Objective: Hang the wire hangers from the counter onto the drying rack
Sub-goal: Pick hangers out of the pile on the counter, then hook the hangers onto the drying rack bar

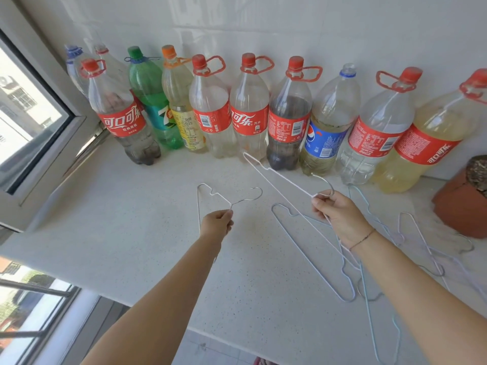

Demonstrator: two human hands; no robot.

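My left hand pinches the neck of a white wire hanger, lifted above the white counter with its hook pointing right. My right hand grips a second white wire hanger just below its hook, its long frame slanting up and left toward the bottles. Several more wire hangers lie tangled on the counter beneath and to the right of my right arm. No drying rack is in view.
A row of large plastic drink bottles lines the tiled back wall. A terracotta plant pot stands at the right edge. A window frame borders the counter on the left, and the counter's front edge drops to the floor below.
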